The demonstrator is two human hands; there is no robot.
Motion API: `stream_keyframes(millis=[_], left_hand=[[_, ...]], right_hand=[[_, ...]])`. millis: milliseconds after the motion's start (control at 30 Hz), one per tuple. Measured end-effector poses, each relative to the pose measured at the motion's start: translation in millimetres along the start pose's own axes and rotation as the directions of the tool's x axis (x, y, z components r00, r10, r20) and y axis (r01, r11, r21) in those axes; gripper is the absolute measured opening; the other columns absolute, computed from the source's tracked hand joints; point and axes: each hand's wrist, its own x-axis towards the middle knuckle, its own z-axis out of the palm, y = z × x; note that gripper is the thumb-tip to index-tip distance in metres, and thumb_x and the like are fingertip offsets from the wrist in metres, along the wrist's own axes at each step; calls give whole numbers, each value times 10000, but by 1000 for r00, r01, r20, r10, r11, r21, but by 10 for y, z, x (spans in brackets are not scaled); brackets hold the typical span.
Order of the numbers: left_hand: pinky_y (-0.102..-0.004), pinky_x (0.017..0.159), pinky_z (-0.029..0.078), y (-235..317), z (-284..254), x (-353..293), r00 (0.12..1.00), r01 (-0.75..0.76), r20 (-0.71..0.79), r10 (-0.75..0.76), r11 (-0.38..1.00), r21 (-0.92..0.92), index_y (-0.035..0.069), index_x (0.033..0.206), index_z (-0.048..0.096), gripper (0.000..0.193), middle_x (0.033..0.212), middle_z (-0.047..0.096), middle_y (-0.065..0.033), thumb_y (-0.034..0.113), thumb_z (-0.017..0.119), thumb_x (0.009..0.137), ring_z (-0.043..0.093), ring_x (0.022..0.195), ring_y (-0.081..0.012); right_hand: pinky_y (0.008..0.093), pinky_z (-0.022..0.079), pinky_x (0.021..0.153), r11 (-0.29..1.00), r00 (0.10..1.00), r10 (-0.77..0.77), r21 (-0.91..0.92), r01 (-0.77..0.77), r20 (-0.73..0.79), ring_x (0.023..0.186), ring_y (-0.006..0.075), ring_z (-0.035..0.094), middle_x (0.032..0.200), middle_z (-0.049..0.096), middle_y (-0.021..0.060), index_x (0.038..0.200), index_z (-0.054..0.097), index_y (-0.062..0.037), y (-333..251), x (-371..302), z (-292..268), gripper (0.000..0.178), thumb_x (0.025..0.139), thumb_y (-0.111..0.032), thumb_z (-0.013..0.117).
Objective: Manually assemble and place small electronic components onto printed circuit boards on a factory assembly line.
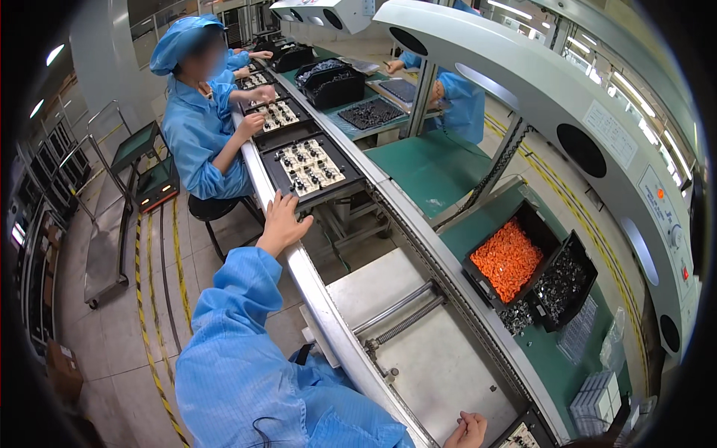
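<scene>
My left hand (282, 224) reaches forward with its fingers spread, at the near corner of a black tray (351, 181) on the conveyor line. On that tray lies a cream-coloured fixture plate (308, 159) with several small black parts standing in it. My right hand (467, 431) is low in the view, over the near end of the line, with its fingers curled together. Whatever it may hold is hidden. Close to it, another black tray with a cream plate (520, 439) shows partly at the bottom edge.
On the green bench right of the line stand a black bin of orange parts (508, 257) and one of dark parts (560, 284). A white lamp housing (523, 82) arches overhead. A co-worker in blue (198, 119) sits far left, hands over another tray. A trolley (108, 246) stands left.
</scene>
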Motion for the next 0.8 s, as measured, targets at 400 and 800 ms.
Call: stream_keyframes(millis=[400,800], left_hand=[[-570,1196,149,290,-189,-620,974,-207,53,221,958,-198,27,1251,684,563,1596,302,-205,405,680,834,-30,1505,-466],[-654,1173,37,957,-258,-1258,744,-544,174,645,736,-404,18,1072,770,421,1618,294,-149,336,693,808,-76,1495,-489]], right_hand=[[410,498,904,996,997,-73,57,74,-24,1007,370,621,1096,615,195,1067,680,-2,116,8,98,200,924,6,540],[313,497,762,978,993,-18,207,42,-114,835,267,608,933,583,150,976,647,39,343,32,302,179,872,131,535]])
